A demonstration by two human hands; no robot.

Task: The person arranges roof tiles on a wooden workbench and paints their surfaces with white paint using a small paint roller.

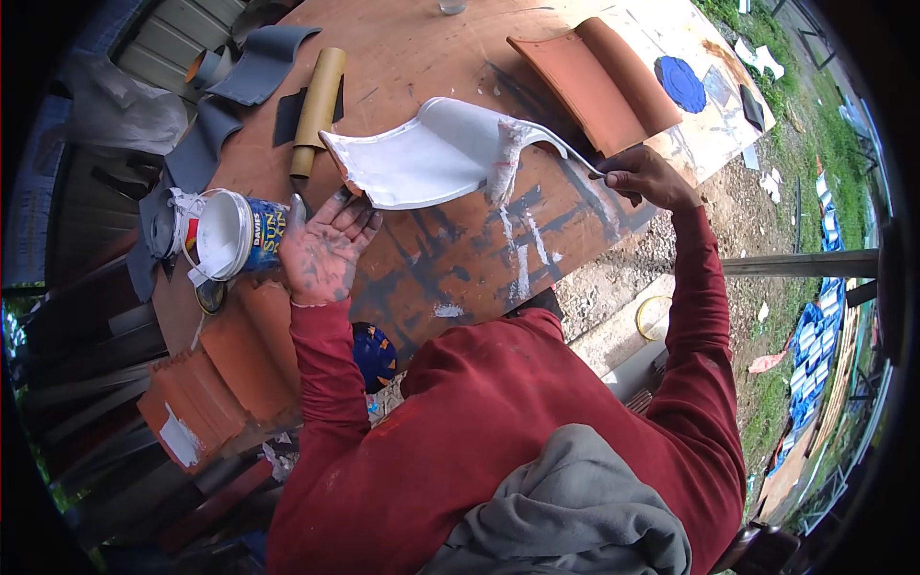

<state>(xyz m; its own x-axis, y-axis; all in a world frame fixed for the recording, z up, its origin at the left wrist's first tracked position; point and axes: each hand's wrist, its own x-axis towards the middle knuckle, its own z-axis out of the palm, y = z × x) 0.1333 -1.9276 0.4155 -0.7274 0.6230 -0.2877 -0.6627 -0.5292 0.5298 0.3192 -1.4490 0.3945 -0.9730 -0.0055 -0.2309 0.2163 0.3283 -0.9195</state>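
A curved roof tile coated in white lies before me, its bare orange edge showing at the left. My right hand is closed around the handle of a paint roller. The roller's white-smeared sleeve rests against the tile's right part. At the tile's near left corner is my left hand, palm up, fingers stretched out and smeared with grey paint. Its fingertips are by the tile's edge; whether they bear any weight cannot be made out. Left of this hand stands a paint bucket with white inside.
An unpainted orange tile lies at the back right, near a blue paint patch. Grey tiles and a yellow-brown tube occupy the left. Stacked orange tiles are at lower left. The plywood table ends above gravel.
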